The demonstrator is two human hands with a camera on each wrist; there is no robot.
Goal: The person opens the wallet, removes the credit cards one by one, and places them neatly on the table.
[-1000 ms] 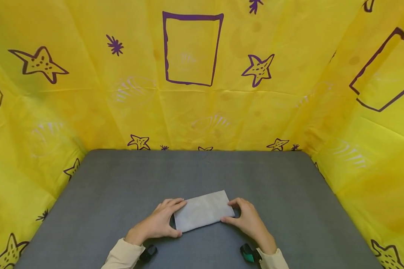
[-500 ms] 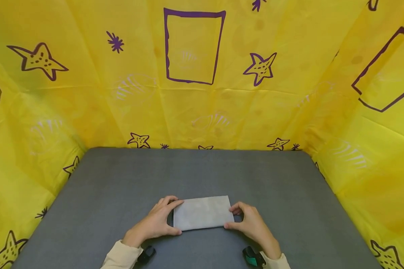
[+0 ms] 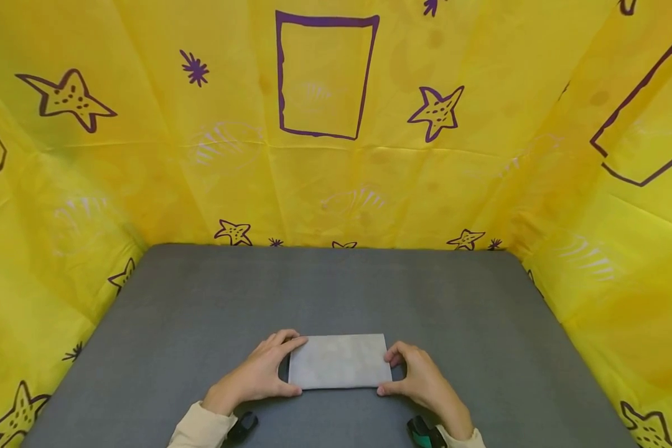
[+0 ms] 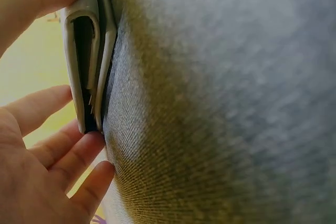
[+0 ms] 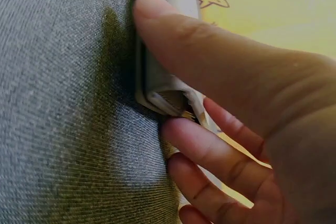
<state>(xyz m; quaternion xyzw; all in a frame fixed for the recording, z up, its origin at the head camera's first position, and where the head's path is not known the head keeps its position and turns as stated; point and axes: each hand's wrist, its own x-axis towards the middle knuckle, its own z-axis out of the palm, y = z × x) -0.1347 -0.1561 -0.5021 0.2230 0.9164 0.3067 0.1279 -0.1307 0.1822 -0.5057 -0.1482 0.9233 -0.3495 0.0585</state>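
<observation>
A pale grey long wallet [image 3: 340, 362], folded flat, lies on the dark grey table with its long sides running left to right. My left hand [image 3: 256, 371] grips its left end, thumb at the near corner and fingers at the far one. At the opposite end my right hand [image 3: 418, 374] holds it, thumb by the near corner and bent fingers along the short side. Layered folds show at the wallet's end [image 4: 84, 66] in the left wrist view. The right wrist view also shows the folded layers [image 5: 163, 95], with the thumb lying across the near edge.
The grey cloth-covered table [image 3: 336, 292] stretches away beyond the hands. Yellow fabric walls [image 3: 325, 186] with purple star drawings enclose it at the back and both sides. Dark wrist devices [image 3: 243, 427] sit at both cuffs.
Between both hands the wallet has turned clockwise from a slant to nearly square with the table's edge. Its right end and my right hand have come nearer; the left hand has barely moved.
</observation>
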